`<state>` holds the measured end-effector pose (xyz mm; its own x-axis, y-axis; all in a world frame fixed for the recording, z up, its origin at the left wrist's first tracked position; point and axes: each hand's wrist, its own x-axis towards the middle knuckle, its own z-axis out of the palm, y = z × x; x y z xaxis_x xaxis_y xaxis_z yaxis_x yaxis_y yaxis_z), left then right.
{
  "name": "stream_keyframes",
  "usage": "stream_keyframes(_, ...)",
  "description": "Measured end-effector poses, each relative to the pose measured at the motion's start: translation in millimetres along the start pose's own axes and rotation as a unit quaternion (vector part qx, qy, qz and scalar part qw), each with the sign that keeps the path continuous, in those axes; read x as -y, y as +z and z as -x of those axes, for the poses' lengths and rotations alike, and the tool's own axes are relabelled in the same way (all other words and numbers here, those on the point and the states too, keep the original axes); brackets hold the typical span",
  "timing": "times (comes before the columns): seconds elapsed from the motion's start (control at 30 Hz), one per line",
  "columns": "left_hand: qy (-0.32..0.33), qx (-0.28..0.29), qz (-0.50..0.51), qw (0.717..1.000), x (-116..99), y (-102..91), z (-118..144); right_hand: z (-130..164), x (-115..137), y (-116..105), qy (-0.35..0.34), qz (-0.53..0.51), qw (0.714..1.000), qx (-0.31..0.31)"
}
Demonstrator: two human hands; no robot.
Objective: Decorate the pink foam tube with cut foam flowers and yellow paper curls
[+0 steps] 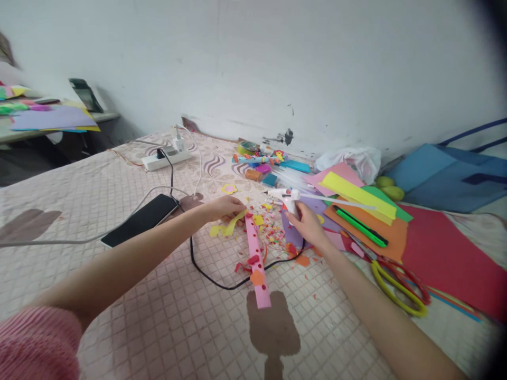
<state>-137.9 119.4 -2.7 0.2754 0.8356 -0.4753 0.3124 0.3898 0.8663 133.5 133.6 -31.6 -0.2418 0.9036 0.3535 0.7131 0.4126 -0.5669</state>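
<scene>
My right hand grips a white glue gun, nozzle pointing left, with a clear glue stick sticking out behind it. The fingers of my left hand pinch a curved yellow foam strip. Just right of that strip lies a long pink foam strip with small red and orange cut-outs on it. The gun's black cable loops under the pink strip. Both hands work over a quilted pink bed cover.
Left of my left arm lie a black phone and a white power strip. On the right is a stack of coloured foam sheets, a green cutter and yellow-handled scissors. Scraps, tape and markers sit near the wall.
</scene>
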Motion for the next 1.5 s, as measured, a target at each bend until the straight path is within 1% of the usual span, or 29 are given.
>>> stream_keyframes(0.1,-0.005,0.006,-0.015,1.0,-3,0.5,0,0,-1,0,0.0,-0.003,1.0,0.0)
stream_keyframes(0.4,-0.01,-0.009,-0.049,0.999,-9,3.9,-2,0,-3,2,0.0,-0.012,1.0,-0.004)
stream_keyframes(0.73,-0.017,0.008,-0.006,1.0,-5,1.3,-6,0,-5,5,0.007,-0.016,1.0,-0.011)
stream_keyframes(1.0,-0.016,0.037,0.031,0.999,-3,-0.2,-6,-1,-7,6,0.006,-0.021,1.0,-0.012)
stream_keyframes(1.23,-0.012,0.048,0.033,0.998,0,-3.2,-9,-1,-6,5,0.009,-0.02,1.0,-0.011)
stream_keyframes(1.5,0.002,0.046,0.018,0.999,2,-3.2,-8,-1,-3,4,0.011,-0.01,1.0,-0.012)
